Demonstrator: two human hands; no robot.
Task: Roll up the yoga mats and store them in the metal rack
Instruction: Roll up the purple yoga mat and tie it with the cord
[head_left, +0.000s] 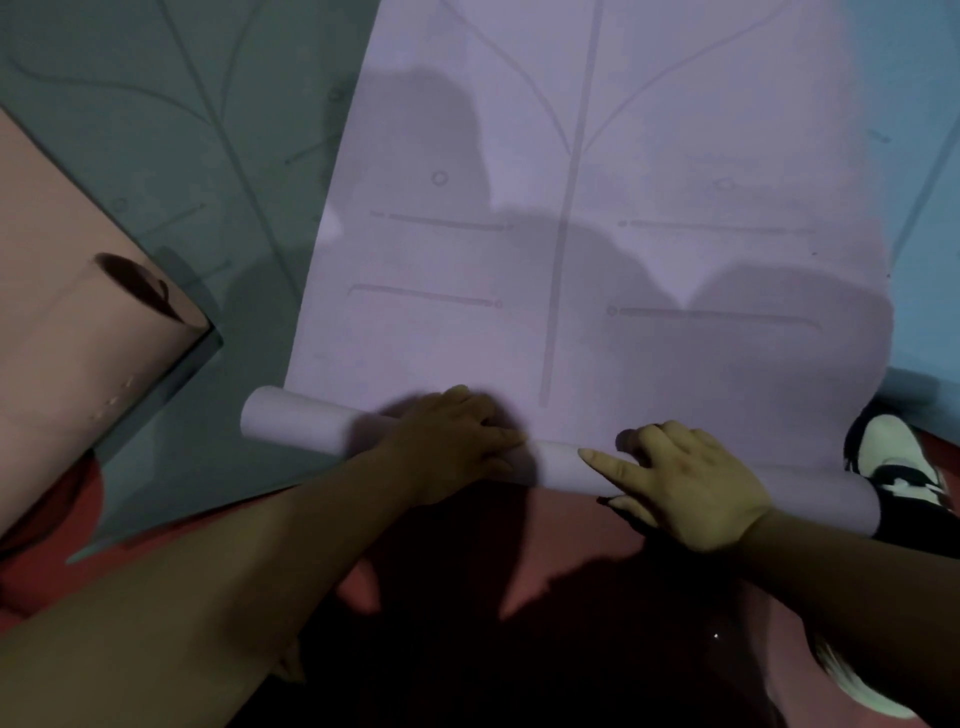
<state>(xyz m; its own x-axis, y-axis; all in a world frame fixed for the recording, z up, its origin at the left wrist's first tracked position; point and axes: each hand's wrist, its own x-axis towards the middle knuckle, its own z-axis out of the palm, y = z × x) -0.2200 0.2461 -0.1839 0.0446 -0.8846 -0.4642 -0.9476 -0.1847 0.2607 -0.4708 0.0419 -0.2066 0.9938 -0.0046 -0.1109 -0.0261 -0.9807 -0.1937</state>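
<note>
Two bare hands on the rolled near end of a lilac yoga mat (597, 312) lying on the floor.

The mat, printed with faint alignment lines, lies flat toward 12 o'clock, with its near end wound into a narrow tube at 6 o'clock. The left hand (457, 441) lies palm-down on the tube left of centre, fingers fairly straight and pointing toward 3 o'clock. The right hand (685, 483) sits just right of centre, thumb stretched along the tube and fingers bent over its top. The hands are close but not touching. At 9 o'clock lies a loosely rolled pink mat (93, 353), partly on a grey-green mat (171, 130). A blue mat (924, 208) lies at 3 o'clock, and a black-and-white shoe (893, 457) touches the tube's right end at 4 o'clock.
</note>
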